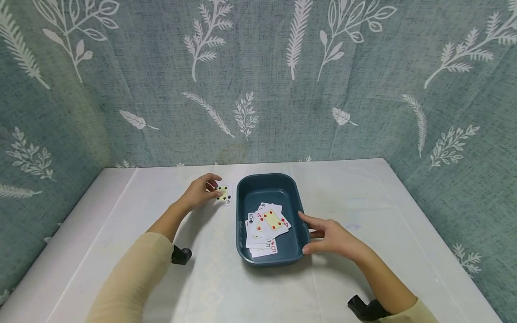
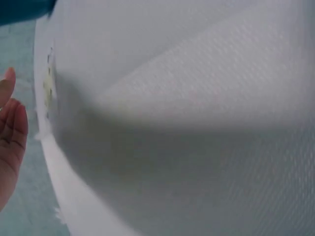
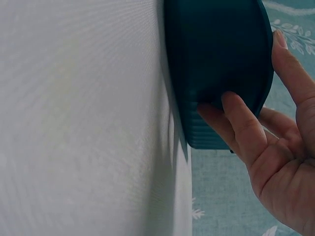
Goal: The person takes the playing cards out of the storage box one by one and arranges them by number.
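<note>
A playing card (image 1: 224, 200) with black pips and a yellow centre lies face up on the white cloth. My left hand (image 1: 203, 189) hovers over it, thumb and fingers apart with nothing between them; in the left wrist view a gap shows between the fingers and the card (image 2: 48, 91). To the right stands a dark blue-green plastic tray (image 1: 266, 178). Overlapping face-up cards (image 1: 269, 224) lie inside, a red-pipped one on top. My right hand (image 1: 333, 237) holds the tray's right side, thumb and index fingertip at the rim, other fingers against the outer wall (image 3: 197, 73).
White cloth (image 1: 387, 202) covers the table, whose far edge meets a grey-green leaf-patterned curtain (image 1: 258, 112). The curtain also hangs along both sides. Black wrist devices (image 1: 181, 255) sit on both forearms near the sleeves.
</note>
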### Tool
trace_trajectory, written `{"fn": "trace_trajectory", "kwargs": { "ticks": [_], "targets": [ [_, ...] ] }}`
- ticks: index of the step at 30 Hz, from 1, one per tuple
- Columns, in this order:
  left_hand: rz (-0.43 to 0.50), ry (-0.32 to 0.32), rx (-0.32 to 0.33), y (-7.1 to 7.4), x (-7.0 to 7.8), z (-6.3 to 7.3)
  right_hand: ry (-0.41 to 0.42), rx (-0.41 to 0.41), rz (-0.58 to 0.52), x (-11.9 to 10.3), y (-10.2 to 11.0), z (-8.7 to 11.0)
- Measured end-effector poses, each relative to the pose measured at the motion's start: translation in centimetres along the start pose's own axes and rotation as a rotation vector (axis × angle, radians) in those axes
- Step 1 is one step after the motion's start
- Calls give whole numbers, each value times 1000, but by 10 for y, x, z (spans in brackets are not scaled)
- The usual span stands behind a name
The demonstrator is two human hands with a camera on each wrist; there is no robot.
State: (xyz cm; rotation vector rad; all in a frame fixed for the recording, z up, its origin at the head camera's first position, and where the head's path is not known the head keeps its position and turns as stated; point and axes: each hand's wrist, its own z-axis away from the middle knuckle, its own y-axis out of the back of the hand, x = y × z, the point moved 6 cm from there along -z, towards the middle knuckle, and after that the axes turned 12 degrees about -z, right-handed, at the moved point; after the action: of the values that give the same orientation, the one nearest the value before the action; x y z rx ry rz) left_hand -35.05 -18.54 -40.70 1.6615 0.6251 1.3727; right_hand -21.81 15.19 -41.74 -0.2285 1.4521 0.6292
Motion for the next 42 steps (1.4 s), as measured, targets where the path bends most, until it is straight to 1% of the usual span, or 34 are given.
{"fn": "trace_trajectory", "kwargs": {
  "ticks": [7, 11, 15, 20, 22, 24, 27, 34, 37, 42],
  "targets": [
    [-15, -102, -5, 12, 27, 0, -3, 2, -4, 0, 1, 0],
    [-30, -155, -26, 16, 40, 1, -2, 2, -11, 0, 1, 0],
    [-39, -215, -81, 17, 57, 7, 1, -15, -31, 1, -2, -1],
    [-44, -319, -156, 18, 84, 17, -3, -14, -27, 2, -3, -1],
    [-41, -347, -182, 18, 93, 19, -8, -9, -21, 2, -2, 0],
    [-33, -358, -205, 17, 99, 19, -11, -4, -15, 2, -1, 0],
    [-26, -378, -236, 11, 108, 17, -11, -2, -14, 1, 0, 0],
    [-52, -424, -302, -10, 122, 12, -7, 1, -12, 2, 1, 0],
    [-73, -457, -343, -22, 128, 10, -6, 0, -3, 2, 1, -1],
    [-142, -523, -409, -40, 142, 12, -10, 1, 3, 2, 1, -2]
  ]
}}
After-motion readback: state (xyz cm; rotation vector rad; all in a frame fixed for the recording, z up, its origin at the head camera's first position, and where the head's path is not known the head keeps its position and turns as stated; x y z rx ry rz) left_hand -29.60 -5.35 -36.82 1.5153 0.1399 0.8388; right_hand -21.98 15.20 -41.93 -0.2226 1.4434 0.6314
